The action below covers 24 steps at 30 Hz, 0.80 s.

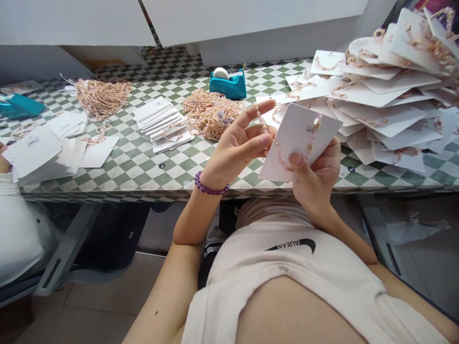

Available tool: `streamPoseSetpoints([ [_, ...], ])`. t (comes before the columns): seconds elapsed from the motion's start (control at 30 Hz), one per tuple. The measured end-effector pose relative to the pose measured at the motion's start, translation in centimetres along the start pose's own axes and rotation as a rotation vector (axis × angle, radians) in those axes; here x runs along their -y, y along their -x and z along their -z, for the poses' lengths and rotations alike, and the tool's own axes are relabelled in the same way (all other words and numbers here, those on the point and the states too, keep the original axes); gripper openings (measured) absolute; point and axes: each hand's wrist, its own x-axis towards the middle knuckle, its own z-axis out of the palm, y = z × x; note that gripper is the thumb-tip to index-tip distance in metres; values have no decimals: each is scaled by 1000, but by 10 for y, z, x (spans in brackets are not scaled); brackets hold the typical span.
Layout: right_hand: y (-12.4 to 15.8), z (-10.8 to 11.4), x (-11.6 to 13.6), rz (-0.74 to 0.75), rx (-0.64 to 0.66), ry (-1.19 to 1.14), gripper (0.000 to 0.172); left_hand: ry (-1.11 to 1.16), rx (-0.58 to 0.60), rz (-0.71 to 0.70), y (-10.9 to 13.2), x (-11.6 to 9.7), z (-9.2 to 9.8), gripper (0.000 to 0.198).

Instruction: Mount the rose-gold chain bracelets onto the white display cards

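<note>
My right hand (315,172) grips a white display card (299,136) from below, thumb pressed on its face over a pink beaded bracelet (281,157) that runs across the card. My left hand (240,143), with a purple bead bracelet on its wrist, pinches the free end of the bracelet chain at the card's left edge, index finger raised. Both hands are held just above the front edge of the green-and-white checked table (143,167).
A heap of finished cards with bracelets (390,86) fills the right of the table. Loose bracelet piles (211,114) (102,95), blank card stacks (163,124) (46,150) and a teal tape dispenser (228,83) lie ahead. Another person's sleeve (10,224) shows at the left.
</note>
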Motion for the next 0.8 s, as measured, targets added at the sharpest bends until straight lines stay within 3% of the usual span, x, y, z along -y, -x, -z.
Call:
streamPoseSetpoints([
  [0.1,0,3,-1,1,19,42,51,-133,3,-168,-3,2,4,61],
  [0.2,0,5,-2,23,44,83,52,-238,-68,-373,-4,4,4,53],
  [0.3,-1,4,-1,74,43,126,52,-287,-110,-475,-3,5,0,51],
  [0.53,1,-1,6,204,-63,238,52,-237,-98,-448,-1,9,-7,54],
  [0.8,4,0,4,262,-39,204,47,-223,-120,-396,5,10,-14,53],
])
